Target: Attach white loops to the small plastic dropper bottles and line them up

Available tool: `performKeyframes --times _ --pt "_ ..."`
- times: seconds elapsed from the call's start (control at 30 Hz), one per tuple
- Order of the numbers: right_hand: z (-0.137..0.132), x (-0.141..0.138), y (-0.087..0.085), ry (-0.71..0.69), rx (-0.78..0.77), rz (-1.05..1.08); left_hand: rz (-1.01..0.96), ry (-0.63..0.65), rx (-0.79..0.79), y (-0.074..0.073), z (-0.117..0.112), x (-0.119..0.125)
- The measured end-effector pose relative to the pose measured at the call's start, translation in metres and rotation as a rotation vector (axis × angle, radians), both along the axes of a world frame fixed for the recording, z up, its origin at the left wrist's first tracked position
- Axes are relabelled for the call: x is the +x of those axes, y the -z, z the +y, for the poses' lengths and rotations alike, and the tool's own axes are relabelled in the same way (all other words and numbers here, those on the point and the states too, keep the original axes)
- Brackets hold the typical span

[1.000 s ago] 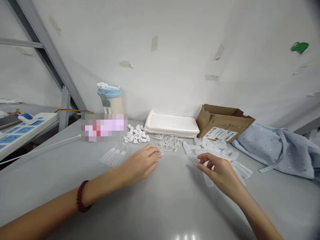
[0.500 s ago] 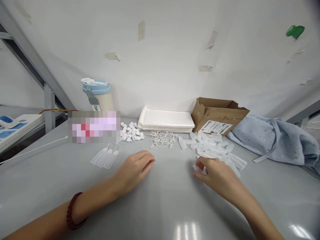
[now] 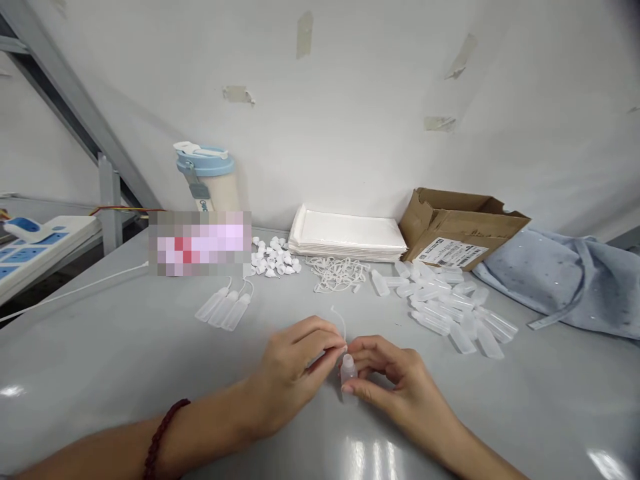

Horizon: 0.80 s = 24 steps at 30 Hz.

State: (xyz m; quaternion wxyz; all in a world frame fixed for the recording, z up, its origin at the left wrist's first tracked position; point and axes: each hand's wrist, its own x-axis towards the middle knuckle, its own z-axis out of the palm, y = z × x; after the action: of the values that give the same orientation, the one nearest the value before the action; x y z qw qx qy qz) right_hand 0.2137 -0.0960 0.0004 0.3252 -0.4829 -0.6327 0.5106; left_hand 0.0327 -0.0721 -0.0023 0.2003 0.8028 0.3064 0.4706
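Observation:
My right hand (image 3: 395, 383) is closed around a small clear plastic bottle (image 3: 349, 372), held upright near the front middle of the grey table (image 3: 125, 360). My left hand (image 3: 295, 370) pinches a thin white looped strap (image 3: 341, 320) at the bottle's neck, fingertips touching those of the right hand. A pile of the same empty bottles (image 3: 445, 303) lies to the right. Three bottles with straps fitted (image 3: 224, 308) lie in a row to the left. White caps (image 3: 274, 259) and loose white straps (image 3: 337, 273) lie further back.
A stack of white trays (image 3: 347, 235) and an open cardboard box (image 3: 463, 223) stand against the wall. A blue-lidded tumbler (image 3: 207, 175) stands at the back left, with a power strip (image 3: 35, 250) and white cable at the far left. Blue cloth (image 3: 565, 280) lies at the right.
My right hand took a bottle from the pile and brought it to the middle. My left hand picked up a strap and drew back to meet it at the bottle's neck.

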Motion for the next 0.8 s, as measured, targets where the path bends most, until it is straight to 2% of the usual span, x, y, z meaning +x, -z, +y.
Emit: performKeyframes --times 0.2,0.43,0.67,0.8 --pt "0.001 0.001 -0.003 0.026 -0.014 -0.040 -0.010 0.051 -0.043 0.000 0.000 0.001" --pt "0.001 0.000 -0.007 0.106 -0.085 0.190 -0.007 0.146 -0.010 -0.005 -0.002 0.002" --pt "0.002 0.000 -0.011 0.149 -0.196 0.308 -0.019 0.149 -0.030 -0.007 0.000 0.001" --pt "0.002 0.000 -0.011 0.150 -0.196 0.341 -0.024 0.117 -0.034 -0.006 0.000 0.001"
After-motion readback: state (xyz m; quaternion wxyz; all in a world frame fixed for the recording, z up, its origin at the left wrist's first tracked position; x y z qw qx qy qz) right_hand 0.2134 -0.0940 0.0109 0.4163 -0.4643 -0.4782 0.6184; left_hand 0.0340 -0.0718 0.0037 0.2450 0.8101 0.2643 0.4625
